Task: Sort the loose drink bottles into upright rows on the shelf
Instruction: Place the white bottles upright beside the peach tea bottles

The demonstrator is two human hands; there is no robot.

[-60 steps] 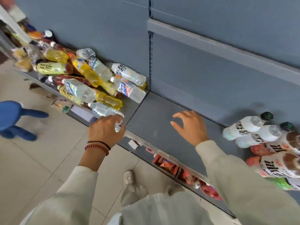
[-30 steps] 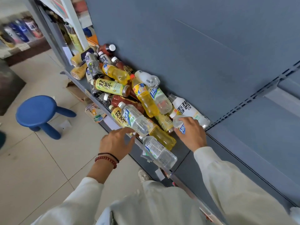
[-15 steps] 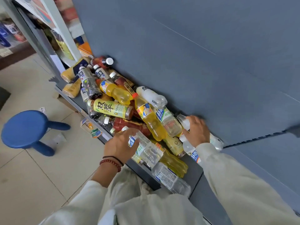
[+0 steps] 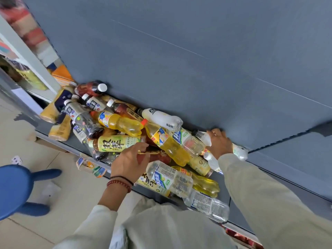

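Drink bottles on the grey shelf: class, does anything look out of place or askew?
Yes. The plastic drink bottles lie sideways, heaped on one another on the grey metal shelf, none upright. A clear plastic water bottle lies right at the front edge and may roll off.

The left edge cuts off the blue stool (image 4: 12, 191) at eight o'clock. Goods (image 4: 23, 26) at eleven o'clock are blurred. The right hand (image 4: 218, 143) hides a pale bottle (image 4: 239, 151)'s middle, and the left hand (image 4: 128, 163) a red bottle (image 4: 158, 158)'s top.

Yellow-labelled bottle (image 4: 111, 145): large black characters, apparently "双萃". Dark bottle (image 4: 79, 115): white label bearing "茶". Print on the other bottle labels is too blurred to read.
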